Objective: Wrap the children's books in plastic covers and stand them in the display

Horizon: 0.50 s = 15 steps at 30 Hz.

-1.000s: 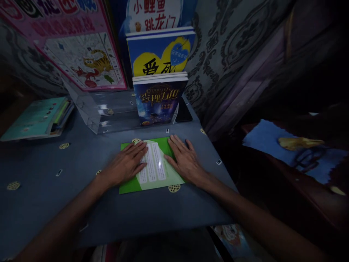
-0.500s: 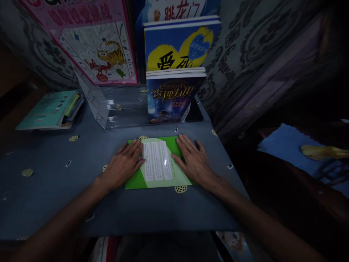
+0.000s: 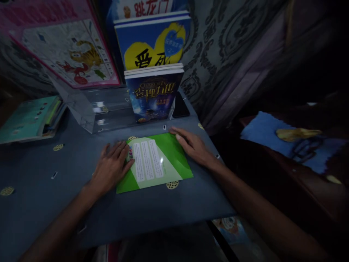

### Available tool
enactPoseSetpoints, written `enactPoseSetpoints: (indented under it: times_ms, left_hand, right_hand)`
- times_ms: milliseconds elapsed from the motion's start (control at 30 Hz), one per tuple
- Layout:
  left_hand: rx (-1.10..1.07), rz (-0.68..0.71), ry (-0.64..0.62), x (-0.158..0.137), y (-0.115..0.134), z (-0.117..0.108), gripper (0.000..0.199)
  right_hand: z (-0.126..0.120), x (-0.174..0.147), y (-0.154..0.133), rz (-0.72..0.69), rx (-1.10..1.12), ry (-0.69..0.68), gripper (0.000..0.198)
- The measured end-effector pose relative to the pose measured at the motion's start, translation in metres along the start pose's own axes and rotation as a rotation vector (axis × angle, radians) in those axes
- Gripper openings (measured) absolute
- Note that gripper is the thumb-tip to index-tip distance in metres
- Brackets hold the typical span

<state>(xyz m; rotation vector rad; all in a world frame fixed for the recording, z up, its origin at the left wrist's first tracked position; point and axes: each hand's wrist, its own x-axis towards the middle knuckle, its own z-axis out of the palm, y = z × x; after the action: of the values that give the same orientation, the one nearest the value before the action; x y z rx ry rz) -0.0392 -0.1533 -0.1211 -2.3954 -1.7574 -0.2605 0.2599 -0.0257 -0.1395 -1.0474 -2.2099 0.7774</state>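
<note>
A thin green book [image 3: 176,158] with pale panels of printed text lies closed and flat on the table in front of me. My left hand [image 3: 111,165] rests on its left side, fingers stretched out and palm down. At its far right corner is my right hand [image 3: 191,145], turned on its side. The right thumb bends over the cover at the corner, and the fingers reach past the edge, so the hand pinches that corner; the lower fingers are partly hidden.
Behind the green book, a clear acrylic stand [image 3: 81,112] and upright books [image 3: 155,96] stand against the patterned wall. A dark phone-like slab [image 3: 181,105] is beside them. Stacked books [image 3: 29,118] lie at the left. Right of the table edge is a blue cloth [image 3: 261,127].
My right hand has slid from lying flat on the cover to its far right corner. The green book is now slightly turned. My left hand stays on it, and the view has shifted right.
</note>
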Motion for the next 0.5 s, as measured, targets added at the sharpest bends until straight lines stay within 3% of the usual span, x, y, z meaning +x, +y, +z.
enactPoseSetpoints:
  times_ms: [167,500]
  left_hand:
    - [-0.022,0.115,-0.003,0.02,0.007,0.007,0.053]
    - [-0.106,0.35,-0.129,0.092,0.048,0.02,0.054]
  right_hand:
    - [-0.007,0.007,0.003,0.084,0.206,0.077,0.049]
    - [-0.007,0.007,0.002,0.094,0.216,0.083,0.048]
